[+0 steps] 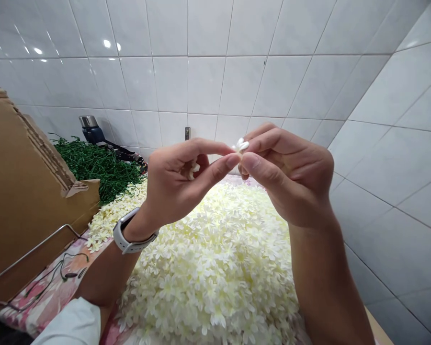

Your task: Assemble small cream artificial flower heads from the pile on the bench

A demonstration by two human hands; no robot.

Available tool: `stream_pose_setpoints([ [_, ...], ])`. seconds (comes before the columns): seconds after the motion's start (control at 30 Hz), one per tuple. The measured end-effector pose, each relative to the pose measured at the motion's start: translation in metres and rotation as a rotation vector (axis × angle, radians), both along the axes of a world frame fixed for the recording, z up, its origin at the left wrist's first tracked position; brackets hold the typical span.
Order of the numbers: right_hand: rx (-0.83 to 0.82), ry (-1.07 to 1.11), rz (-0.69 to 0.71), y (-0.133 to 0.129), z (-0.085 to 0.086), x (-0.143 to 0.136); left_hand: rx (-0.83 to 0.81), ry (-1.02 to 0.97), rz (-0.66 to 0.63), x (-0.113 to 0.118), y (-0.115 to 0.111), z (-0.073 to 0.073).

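Note:
Between the fingertips of both hands is a small white artificial flower piece (pixel 241 144), its rounded petals pointing up. My right hand (pixel 287 167) pinches it with thumb and forefinger. My left hand (pixel 190 177) meets it from the other side, thumb and forefinger closed at its base. Small cream flower pieces (pixel 193 168) are tucked in the curled fingers of my left hand. Below both hands spreads a large heap of white-yellow artificial flowers (pixel 215 258). The exact join between the fingertips is hidden.
At the left stand a cardboard box (pixel 28 191) and a bent metal rod (pixel 32 254). Behind it lie a pile of green wire stems (pixel 96 163), smaller cream flowers (pixel 115 211) and a dark blue flask (pixel 91 129). A floral cloth (pixel 53 297) covers the surface; tiled walls (pixel 208 81) enclose it.

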State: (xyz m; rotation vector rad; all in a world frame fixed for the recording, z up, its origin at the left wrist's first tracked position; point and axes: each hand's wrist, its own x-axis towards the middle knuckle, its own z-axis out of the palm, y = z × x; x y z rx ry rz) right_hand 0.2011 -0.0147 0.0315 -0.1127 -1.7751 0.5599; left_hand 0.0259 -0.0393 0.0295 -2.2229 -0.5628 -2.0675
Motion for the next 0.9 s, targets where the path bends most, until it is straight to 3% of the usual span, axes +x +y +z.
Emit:
stream_pose_setpoints([
  [0.47, 0.022, -0.007, 0.009, -0.004, -0.001, -0.001, 0.003, -0.053, -0.002, 0.001, 0.002, -0.002],
  [0.77, 0.047, 0.028, -0.008, 0.001, 0.002, 0.001, -0.079, -0.157, 0.091, -0.045, 0.050, 0.010],
  [0.9, 0.037, 0.028, -0.018, 0.001, 0.003, 0.002, -0.106, -0.143, 0.064, -0.044, 0.041, 0.011],
])
